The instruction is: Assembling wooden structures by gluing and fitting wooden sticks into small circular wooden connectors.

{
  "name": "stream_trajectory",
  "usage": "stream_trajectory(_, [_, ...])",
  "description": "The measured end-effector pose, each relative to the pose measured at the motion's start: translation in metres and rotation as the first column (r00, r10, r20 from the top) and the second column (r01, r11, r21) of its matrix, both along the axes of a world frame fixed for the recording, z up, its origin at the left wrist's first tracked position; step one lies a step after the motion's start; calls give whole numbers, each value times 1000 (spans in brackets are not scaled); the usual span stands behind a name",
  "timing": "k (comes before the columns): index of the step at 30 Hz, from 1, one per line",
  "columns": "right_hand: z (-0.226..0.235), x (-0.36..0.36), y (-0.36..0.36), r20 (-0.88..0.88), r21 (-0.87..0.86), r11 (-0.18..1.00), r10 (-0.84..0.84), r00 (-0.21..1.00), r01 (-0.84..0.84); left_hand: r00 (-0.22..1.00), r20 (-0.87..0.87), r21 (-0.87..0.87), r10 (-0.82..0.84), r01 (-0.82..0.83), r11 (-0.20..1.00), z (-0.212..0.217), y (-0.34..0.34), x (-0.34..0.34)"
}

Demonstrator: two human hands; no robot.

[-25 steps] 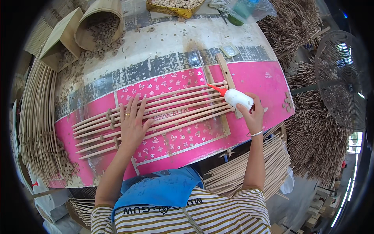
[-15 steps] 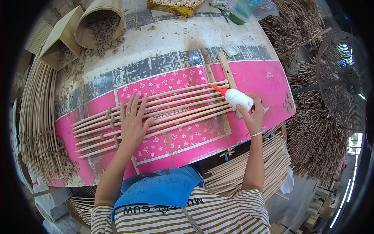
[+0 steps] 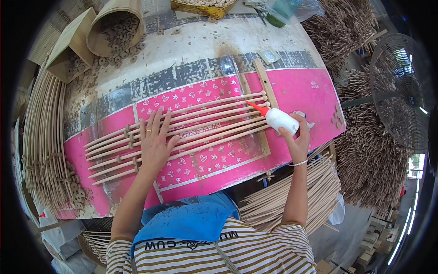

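Note:
Several thin wooden sticks (image 3: 219,133) lie side by side across the pink sheet, some with small wooden rings (image 3: 131,137) on them toward their left ends. Small round knobs (image 3: 264,96) cap right ends that show. My left hand (image 3: 156,141) rests flat over the sticks with fingers stretched out. My right hand (image 3: 297,140) is closed round a white squeeze glue bottle (image 3: 279,120), tilted with its red nozzle pointing left. The nozzle tip is by the upper sticks; contact cannot be made out. A white dab (image 3: 242,96) shows on the top stick.
A wooden strip (image 3: 263,80) stands beside the sticks' right ends. Rings spill from a round wooden tub (image 3: 93,39) at the far left. Bundled sticks (image 3: 43,146) line the left edge. At the right stands a fan (image 3: 400,93) among big stick bundles.
My right hand and the glue bottle have shifted slightly right and nearer to me, drawing the nozzle back from the top stick. A white dab now shows there. My left hand stays put.

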State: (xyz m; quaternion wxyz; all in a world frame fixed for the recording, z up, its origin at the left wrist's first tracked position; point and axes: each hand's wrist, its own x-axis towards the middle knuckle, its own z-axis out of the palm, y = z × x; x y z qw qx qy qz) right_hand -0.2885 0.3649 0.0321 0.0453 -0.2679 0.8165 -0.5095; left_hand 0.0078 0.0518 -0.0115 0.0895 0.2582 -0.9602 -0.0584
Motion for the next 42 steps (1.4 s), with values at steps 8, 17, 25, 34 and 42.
stream_trajectory(8, [0, 7, -5, -266, 138, 990, 56, 962, -19, 1000, -18, -8, -8, 8, 1000, -1, 0, 0])
stream_trajectory(17, [1, 20, 10, -161, 48, 999, -15, 987, 23, 1000, -30, -19, -10, 9, 1000, -4, 0, 0])
stream_trajectory(25, [6, 29, 11, -274, 172, 985, 41, 961, 7, 998, -56, -41, -22, 20, 999, -4, -1, 0])
stream_trajectory(34, [5, 40, 20, -208, 115, 993, 5, 978, 20, 998, -63, -31, -21, 19, 999, -4, 0, 0])
stream_trajectory(42, [3, 44, 28, -287, 182, 982, 14, 958, 40, 997, -70, -34, -15, 13, 999, -6, 0, 0])
